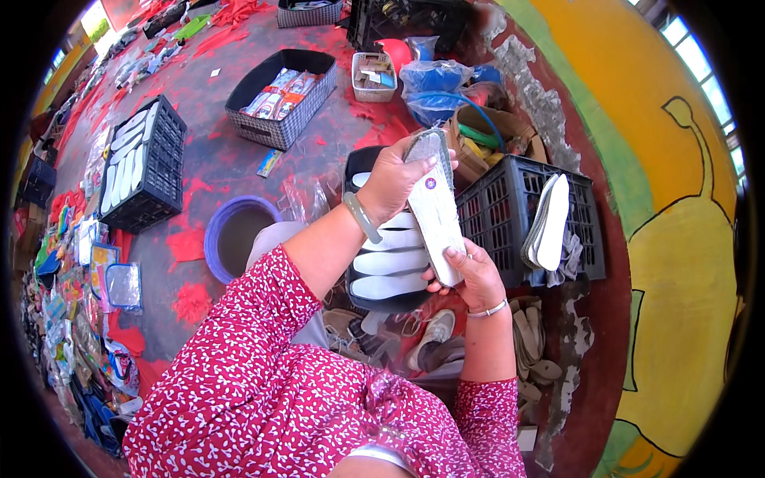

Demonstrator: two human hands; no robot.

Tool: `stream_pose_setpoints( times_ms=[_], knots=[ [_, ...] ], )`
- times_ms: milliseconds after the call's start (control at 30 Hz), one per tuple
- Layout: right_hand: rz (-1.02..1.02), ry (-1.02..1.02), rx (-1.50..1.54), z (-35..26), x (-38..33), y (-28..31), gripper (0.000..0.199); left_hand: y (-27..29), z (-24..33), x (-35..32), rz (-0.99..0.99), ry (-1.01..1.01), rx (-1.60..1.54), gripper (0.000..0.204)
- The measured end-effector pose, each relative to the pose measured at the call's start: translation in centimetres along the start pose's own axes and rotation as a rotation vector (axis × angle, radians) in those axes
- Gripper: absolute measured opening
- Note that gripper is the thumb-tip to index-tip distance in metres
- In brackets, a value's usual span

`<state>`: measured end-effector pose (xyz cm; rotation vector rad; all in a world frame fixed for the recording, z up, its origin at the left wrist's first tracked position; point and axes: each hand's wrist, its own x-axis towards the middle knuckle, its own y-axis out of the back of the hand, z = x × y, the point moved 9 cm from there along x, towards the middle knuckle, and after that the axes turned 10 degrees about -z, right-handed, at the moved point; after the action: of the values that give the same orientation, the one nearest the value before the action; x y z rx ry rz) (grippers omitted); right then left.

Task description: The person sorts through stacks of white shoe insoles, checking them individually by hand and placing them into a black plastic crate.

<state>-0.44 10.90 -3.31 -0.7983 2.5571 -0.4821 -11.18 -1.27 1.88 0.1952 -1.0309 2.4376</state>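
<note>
Insole stack, one, was grasped at opposite ends by left hand and right hand, seemingly being aligned, with steady support judged necessary next.

We have insoles in a tray before us, a tub left of it, a crate right. Farther left, another crate holds more insoles.
</note>
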Motion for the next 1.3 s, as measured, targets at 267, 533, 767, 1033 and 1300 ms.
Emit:
stream_pose_setpoints(
  times_ms=[267,533,767,1033,1300],
  knots=[
    [0.047,0.101,0.106,0.2,-0.1,0.4,0.038,1.5,0.4,0.4,0.056,-0.019,-0.154,0.044],
    [0.044,0.141,0.225,0.2,0.1,0.8,0.034,1.8,0.9,0.5,0.035,-0.058,-0.354,0.050],
    [0.108,0.184,0.165,0.1,0.2,1.6,0.034,-0.4,-3.8,-0.8,-0.001,0.136,-0.293,0.050],
    [0.013,0.152,0.354,1.6,1.1,0.9,0.035,-0.4,-5.2,-1.2,0.094,0.171,-0.327,0.023],
    [0.634,0.450,-0.846,-3.3,-0.7,2.7,0.074,1.7,-5.1,-1.5,0.364,0.145,-0.223,0.014]
  ],
)
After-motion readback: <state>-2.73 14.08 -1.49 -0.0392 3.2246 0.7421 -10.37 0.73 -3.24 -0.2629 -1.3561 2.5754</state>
